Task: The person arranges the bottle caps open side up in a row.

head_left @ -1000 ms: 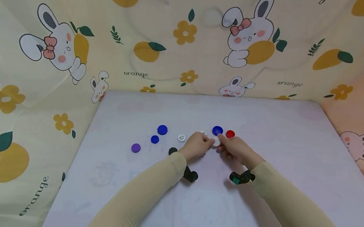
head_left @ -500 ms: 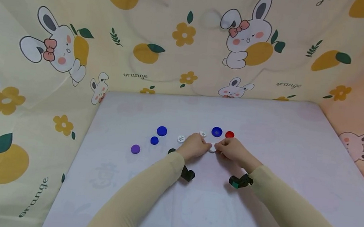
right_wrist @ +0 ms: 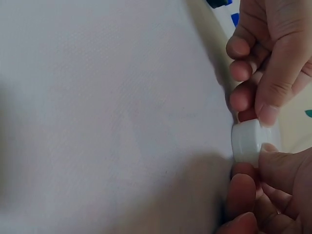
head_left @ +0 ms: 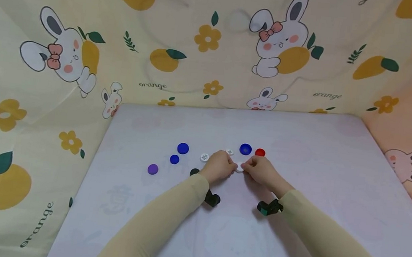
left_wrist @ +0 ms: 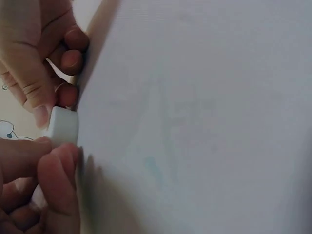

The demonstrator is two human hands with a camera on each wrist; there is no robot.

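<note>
A white bottle cap sits low at the tabletop between my two hands. My left hand pinches its left side with thumb and fingertips, and my right hand pinches the right side. Up close in the left wrist view the white cap shows a smooth, rounded side wall; the right wrist view has the same cap with both thumbs on its far side. Just beyond the hands lie a white cap with a marked face, a blue cap and a red cap.
Left of my left hand are a marked white cap, a black cap partly behind the wrist, two blue caps and a purple cap. A printed cloth hangs behind the pale table.
The white cap, tilted and held up between the hands a second ago, has come down and slightly toward me. Both hands moved down with it; the other caps stay put.
</note>
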